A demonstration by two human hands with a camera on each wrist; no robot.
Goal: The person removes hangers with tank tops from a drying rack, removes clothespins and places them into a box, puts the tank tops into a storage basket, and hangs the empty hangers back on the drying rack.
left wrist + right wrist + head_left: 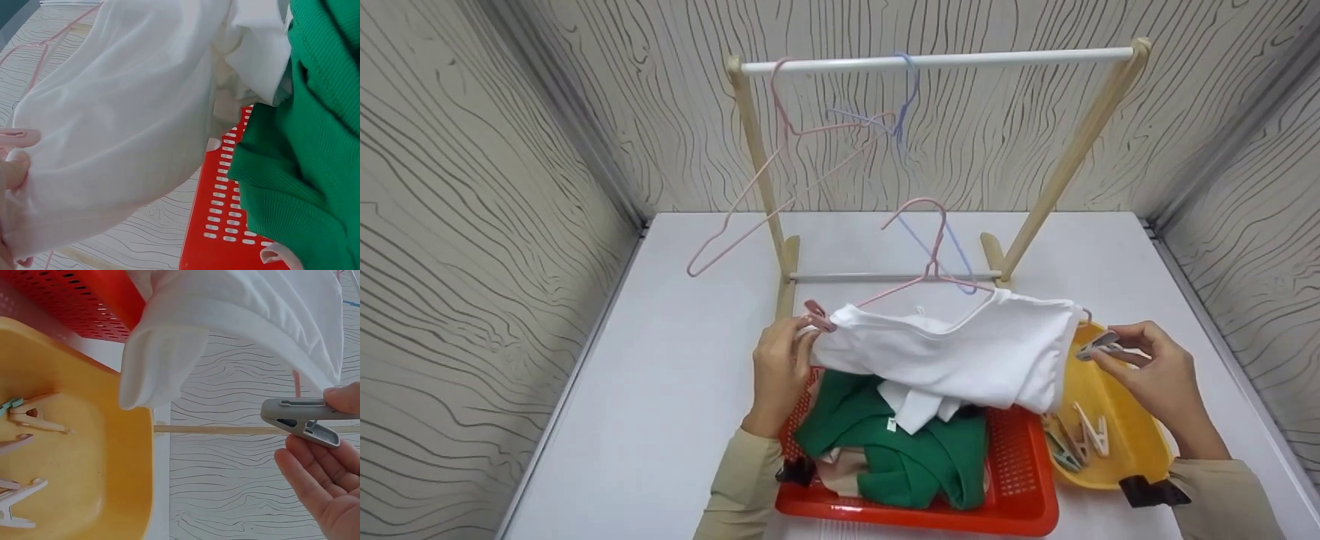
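A white shirt (952, 352) hangs on a pink hanger (936, 247), held in the air above the red basket. At its left shoulder a pink clothespin (819, 316) sits on the cloth, and my left hand (780, 367) grips the shirt right beside it. In the left wrist view the fingertips (17, 169) press on the white cloth, with most of the hand out of frame. My right hand (1162, 375) pinches a grey clothespin (301, 419) between thumb and fingers, just off the shirt's right end. The hanger's right tip pokes out there.
Beneath the shirt, a red basket (1035, 517) holds a green garment (915, 465) and beige cloth. A yellow bin (1147, 450) with several clothespins (1091, 431) stands to its right. Behind, a rack with a white rail (997, 58) carries a pink hanger (735, 206) and a blue hanger (913, 86).
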